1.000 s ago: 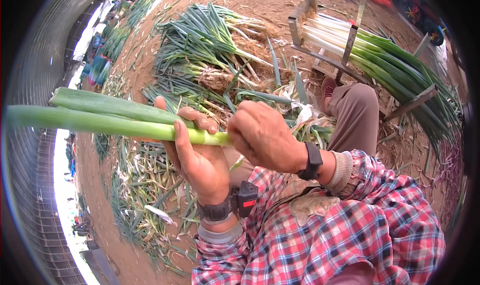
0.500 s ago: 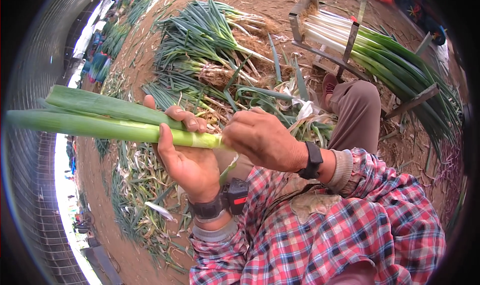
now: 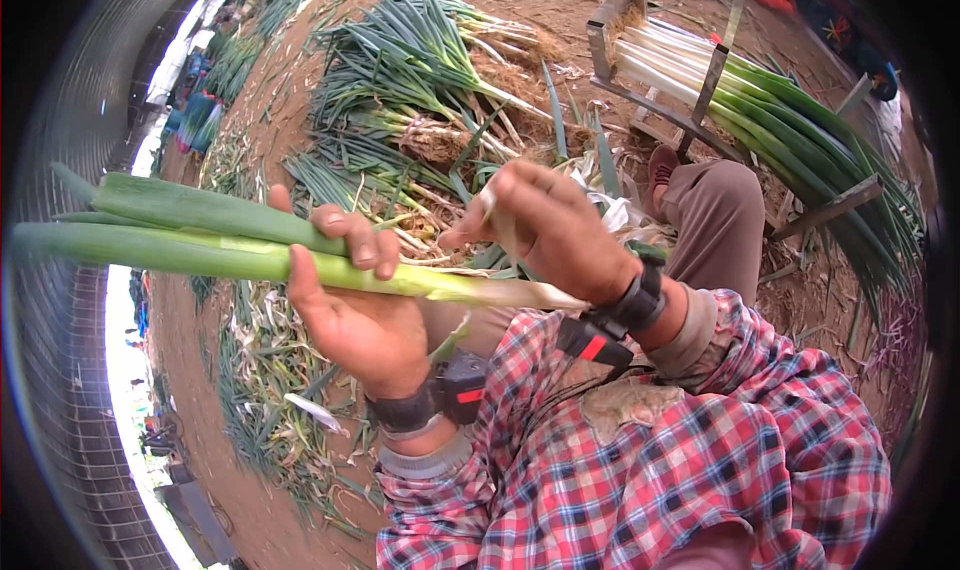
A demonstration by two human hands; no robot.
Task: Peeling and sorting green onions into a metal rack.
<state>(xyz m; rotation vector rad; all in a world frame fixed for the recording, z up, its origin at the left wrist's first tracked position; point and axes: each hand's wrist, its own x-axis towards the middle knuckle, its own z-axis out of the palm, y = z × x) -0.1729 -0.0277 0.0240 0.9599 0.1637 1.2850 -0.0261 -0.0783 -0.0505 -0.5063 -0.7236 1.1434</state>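
Observation:
A long green onion [image 3: 440,285] lies across my left hand [image 3: 360,310], whose fingers and thumb close round its pale green middle. Its thick green leaves [image 3: 200,240] stretch out to the left, and its white stem end points right, toward my right wrist. My right hand [image 3: 565,225] is raised just above that white end, fingers curled. A thin pale strip of onion skin [image 3: 512,235] seems to hang from its fingertips, somewhat smeared by motion. Both wrists wear dark bands.
Beyond my hands, untrimmed green onions [image 3: 400,80] with roots lie heaped on the soil. At far right a metal rack [image 3: 712,90] holds a bundle of white-stemmed onions [image 3: 770,110]. Leaf scraps [image 3: 290,400] cover the ground at left, beside a curved ribbed wall [image 3: 70,170].
My right hand has come off the onion's stem and risen to the right, fingers loosening from their tight fist. More of the white end now shows. My left hand has shifted slightly left.

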